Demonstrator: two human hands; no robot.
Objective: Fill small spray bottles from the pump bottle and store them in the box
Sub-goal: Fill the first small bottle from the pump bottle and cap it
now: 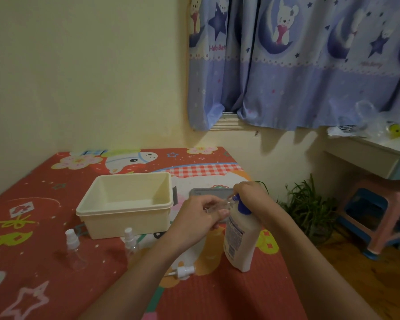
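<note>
Where the two forearms reach in from the near edge, a loose white spray head [182,271] lies on its side on the red patterned mat [32,262], just below the left wrist and near the base of the pump bottle [240,239]. Left of the left forearm stand two capped clear spray bottles: one [74,249] well out to the left, the other [130,242] just beside the forearm and partly behind it.

Left hand [197,219]: fingers and thumb curled, pinching a small clear uncapped bottle [219,205] held tilted, its mouth toward the blue pump nozzle. Whether mouth and nozzle touch cannot be told.

Right hand [252,192]: curled over the top of the blue pump head [241,205], covering most of it. The pump bottle, white with a printed label, stands on the mat directly under this hand, leaning slightly toward the left hand.

Beyond the left hand and a little to its left sits the cream box [125,205], open-topped, nothing visible inside. Behind both hands, a grey flat object [211,191] lies on the mat, mostly hidden by them; cannot tell what it is.

Farther right of the right arm, on the wooden floor: a green plant [309,204], then a pink and blue stool [379,215]. Above it a white shelf [367,155] with clutter. On the far wall a blue curtain [298,61] with bear print.
</note>
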